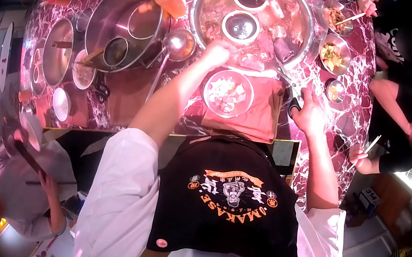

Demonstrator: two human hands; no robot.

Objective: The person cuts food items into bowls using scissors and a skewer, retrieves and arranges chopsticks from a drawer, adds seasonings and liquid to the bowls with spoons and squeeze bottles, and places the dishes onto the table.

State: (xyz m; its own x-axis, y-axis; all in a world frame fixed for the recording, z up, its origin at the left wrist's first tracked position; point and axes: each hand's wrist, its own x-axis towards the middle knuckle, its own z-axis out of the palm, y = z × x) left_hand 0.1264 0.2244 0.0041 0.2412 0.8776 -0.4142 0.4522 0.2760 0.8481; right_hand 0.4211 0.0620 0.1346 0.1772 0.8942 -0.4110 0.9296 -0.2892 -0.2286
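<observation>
a marbled worktop carries everything. at its middle stands a wide pan of wet-looking meat, set where both hands can get to it. to the left is a deep pot with bowls inside. a folded cloth lies on the near side of the pan, probably to catch drips and steady what sits on it. a ladle rests between pot and pan. on the cloth is a bowl of cut pieces, likely kept that close so little spills on the way. two small bowls sit within the pan among the meat. the left hand is at the pan's near edge, fingers bent; glare hides whether its grip has hold of anything. the right hand's grip is closed around the handles of scissors, blades angled toward the meat, seemingly for a short reach.
</observation>
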